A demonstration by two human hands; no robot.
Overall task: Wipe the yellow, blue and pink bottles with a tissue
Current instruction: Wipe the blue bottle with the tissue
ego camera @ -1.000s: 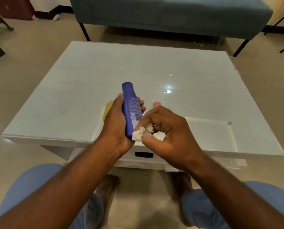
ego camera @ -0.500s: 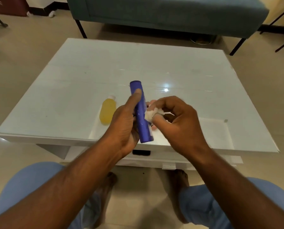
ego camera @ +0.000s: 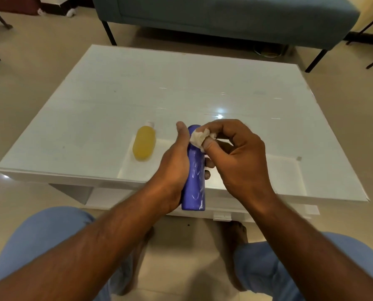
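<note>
My left hand (ego camera: 176, 168) grips the blue bottle (ego camera: 194, 181), which points away from me over the table's front edge. Its far end is partly covered by a crumpled white tissue (ego camera: 199, 137), which my right hand (ego camera: 235, 157) pinches between thumb and fingers and presses against the bottle. The yellow bottle (ego camera: 144, 142) lies on its side on the white table (ego camera: 116, 94), just left of my left hand. No pink bottle shows; it may be hidden behind my hands.
The glass-topped table has a recessed tray section (ego camera: 285, 174) at its front right. A dark teal bench (ego camera: 224, 16) stands beyond the table. My knees in blue trousers (ego camera: 46, 240) sit below the table's front edge.
The tissue in my right hand has slid along the blue bottle from its near end to its far end. The bottle has turned, its label now out of sight.
</note>
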